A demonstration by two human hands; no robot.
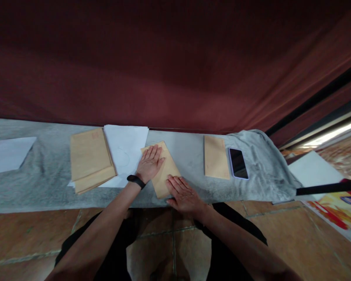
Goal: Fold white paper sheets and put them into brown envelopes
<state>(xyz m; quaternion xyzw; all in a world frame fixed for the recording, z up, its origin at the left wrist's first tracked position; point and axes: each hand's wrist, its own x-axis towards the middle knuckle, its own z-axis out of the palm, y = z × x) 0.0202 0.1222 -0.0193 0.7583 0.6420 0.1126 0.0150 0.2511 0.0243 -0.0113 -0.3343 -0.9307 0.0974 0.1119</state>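
A tan paper envelope [161, 182] lies aslant on the grey cloth in front of me. My left hand [150, 162] rests flat on its upper left part, fingers stretched out, with a dark band on the wrist. Over the envelope's lower right edge, my right hand [183, 194] lies palm down with its fingers extended. Both hands hide parts of the envelope. Just left of it are white paper sheets [125, 146], partly covered by a stack of larger brown envelopes [89, 154]. Another tan envelope [216, 158] lies to the right.
A phone [238, 164] lies beside the right envelope. More white paper [8, 155] is at the far left. The grey cloth [187, 148] covers a narrow surface against a dark red fabric wall [175, 86]. A colourful printed package [342, 210] stands at the right, beyond dark bars.
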